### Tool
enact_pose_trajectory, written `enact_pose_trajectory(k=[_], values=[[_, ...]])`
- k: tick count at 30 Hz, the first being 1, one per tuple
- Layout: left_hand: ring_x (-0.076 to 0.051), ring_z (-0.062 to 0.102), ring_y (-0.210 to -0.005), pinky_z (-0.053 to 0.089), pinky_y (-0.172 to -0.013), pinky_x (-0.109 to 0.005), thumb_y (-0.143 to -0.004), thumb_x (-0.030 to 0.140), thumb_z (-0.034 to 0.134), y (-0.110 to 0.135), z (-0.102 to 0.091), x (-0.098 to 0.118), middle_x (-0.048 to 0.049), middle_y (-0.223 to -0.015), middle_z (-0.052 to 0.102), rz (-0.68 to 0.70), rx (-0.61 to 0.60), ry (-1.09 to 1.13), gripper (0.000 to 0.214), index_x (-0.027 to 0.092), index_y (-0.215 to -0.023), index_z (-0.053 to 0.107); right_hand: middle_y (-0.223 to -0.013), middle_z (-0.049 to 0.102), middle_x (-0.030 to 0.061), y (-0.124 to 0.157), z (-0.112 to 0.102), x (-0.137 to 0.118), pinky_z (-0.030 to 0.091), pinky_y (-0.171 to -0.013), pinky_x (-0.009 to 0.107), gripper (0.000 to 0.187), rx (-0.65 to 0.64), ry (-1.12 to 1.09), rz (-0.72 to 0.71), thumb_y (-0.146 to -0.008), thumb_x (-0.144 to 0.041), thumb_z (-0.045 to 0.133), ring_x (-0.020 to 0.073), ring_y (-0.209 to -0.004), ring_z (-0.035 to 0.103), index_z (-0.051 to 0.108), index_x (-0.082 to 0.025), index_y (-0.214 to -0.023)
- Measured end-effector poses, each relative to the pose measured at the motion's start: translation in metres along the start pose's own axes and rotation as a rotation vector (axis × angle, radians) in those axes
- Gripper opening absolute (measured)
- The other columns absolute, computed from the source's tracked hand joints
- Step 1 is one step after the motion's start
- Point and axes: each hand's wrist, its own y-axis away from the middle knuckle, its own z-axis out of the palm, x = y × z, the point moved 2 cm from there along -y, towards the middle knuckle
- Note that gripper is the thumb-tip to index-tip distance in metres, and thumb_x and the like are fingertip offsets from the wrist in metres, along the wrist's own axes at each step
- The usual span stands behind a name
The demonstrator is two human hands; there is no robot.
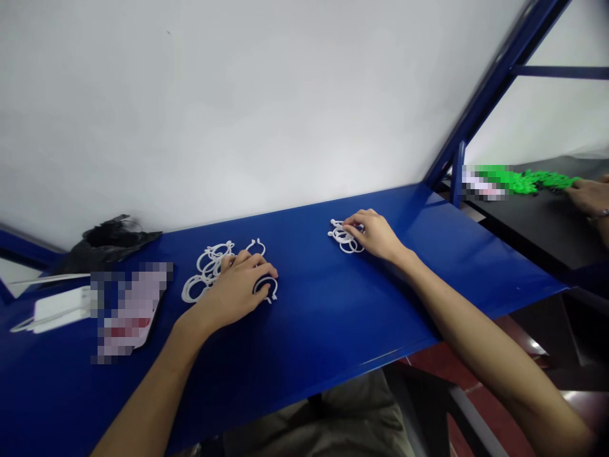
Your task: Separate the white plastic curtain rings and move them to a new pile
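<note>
My left hand point(240, 282) is palm down at the right edge of a loose pile of white plastic rings point(195, 289). These are open rings with small knobs at their ends, like shower curtain rings. One such ring point(273, 289) sits between the thumb and fingertips of that hand, against the table. Just behind the fingers lies another ring point(259, 245). Further right, my right hand point(373, 233) has its thumb and fingers pinched at the edge of a smaller cluster of rings point(343, 238). Its fingertips partly hide the ring they grip.
The blue table point(304, 330) meets a white wall. At left lie a black plastic bag point(111, 238), a blurred-out phone-like object point(136, 311) and a white flat item with a cord point(61, 309). Beyond a blue frame point(457, 171), another person's hand point(590, 195) is by green pieces point(528, 182).
</note>
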Motion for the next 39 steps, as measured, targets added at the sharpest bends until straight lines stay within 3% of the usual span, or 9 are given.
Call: enact_pose_trajectory(k=[9, 15, 23, 28, 31, 36, 39], values=[[-0.025, 0.051, -0.096, 0.032, -0.092, -0.047, -0.092, 0.029, 0.054, -0.004, 0.0, 0.006, -0.0017, -0.095, 0.065, 0.009, 0.085, -0.054, 0.013, 0.026, -0.087, 0.065, -0.089, 0.071, 0.0048, 0.0, -0.003, -0.011, 0.044, -0.077, 0.034, 0.018, 0.03, -0.01, -0.006, -0.095, -0.028, 0.056, 0.0207, -0.081, 0.056, 0.072, -0.021, -0.089], [-0.026, 0.051, -0.104, 0.03, -0.094, -0.049, -0.093, 0.017, 0.047, -0.003, -0.001, 0.009, -0.0007, -0.108, 0.066, 0.118, 0.089, -0.023, 0.03, 0.035, -0.101, 0.07, -0.088, 0.07, 0.0051, 0.001, -0.001, -0.015, 0.045, -0.074, 0.033, 0.018, -0.021, -0.057, -0.017, -0.095, -0.028, 0.056, 0.02, -0.08, 0.06, 0.071, -0.019, -0.091], [-0.025, 0.054, -0.101, 0.03, -0.093, -0.047, -0.093, 0.033, 0.057, -0.006, 0.0, 0.017, -0.0022, -0.099, 0.07, 0.113, 0.196, -0.065, 0.014, 0.026, -0.087, 0.068, -0.091, 0.07, 0.0061, 0.011, -0.002, -0.041, 0.046, -0.08, 0.035, 0.021, 0.066, -0.082, -0.136, -0.098, -0.032, 0.053, 0.0209, -0.086, 0.058, 0.07, -0.02, -0.096], [-0.023, 0.056, -0.091, 0.035, -0.088, -0.043, -0.09, 0.027, 0.057, -0.01, 0.004, 0.035, -0.0012, -0.081, 0.068, 0.027, 0.446, -0.088, 0.015, 0.022, -0.075, 0.056, -0.094, 0.07, 0.0054, 0.025, 0.011, -0.079, 0.048, -0.082, 0.034, 0.028, -0.158, -0.234, -0.261, -0.097, -0.044, 0.055, 0.0195, -0.09, 0.061, 0.069, -0.02, -0.101], [-0.022, 0.055, -0.086, 0.038, -0.086, -0.041, -0.088, 0.023, 0.055, -0.011, 0.007, 0.046, -0.0003, -0.075, 0.065, 0.046, 0.522, -0.056, 0.016, 0.022, -0.072, 0.051, -0.087, 0.069, 0.0039, 0.032, 0.019, -0.093, 0.048, -0.077, 0.031, 0.031, -0.264, -0.286, -0.276, -0.094, -0.048, 0.059, 0.0186, -0.087, 0.062, 0.068, -0.019, -0.097], [-0.018, 0.054, -0.085, 0.041, -0.085, -0.037, -0.091, 0.027, 0.055, -0.011, 0.009, 0.056, 0.0014, -0.077, 0.063, 0.079, 0.435, 0.222, 0.017, 0.022, -0.075, 0.052, -0.091, 0.07, 0.006, 0.035, 0.023, -0.093, 0.048, -0.075, 0.029, 0.023, -0.223, -0.303, -0.24, -0.101, -0.031, 0.048, 0.0164, -0.082, 0.064, 0.066, -0.016, -0.103], [-0.017, 0.054, -0.083, 0.044, -0.084, -0.035, -0.094, 0.035, 0.054, -0.012, 0.009, 0.055, 0.0015, -0.076, 0.064, 0.053, 0.396, 0.329, 0.024, 0.022, -0.074, 0.055, -0.096, 0.07, 0.0073, 0.036, 0.022, -0.094, 0.048, -0.077, 0.029, 0.027, -0.229, -0.286, -0.322, -0.103, -0.027, 0.044, 0.0166, -0.085, 0.063, 0.065, -0.016, -0.113]])
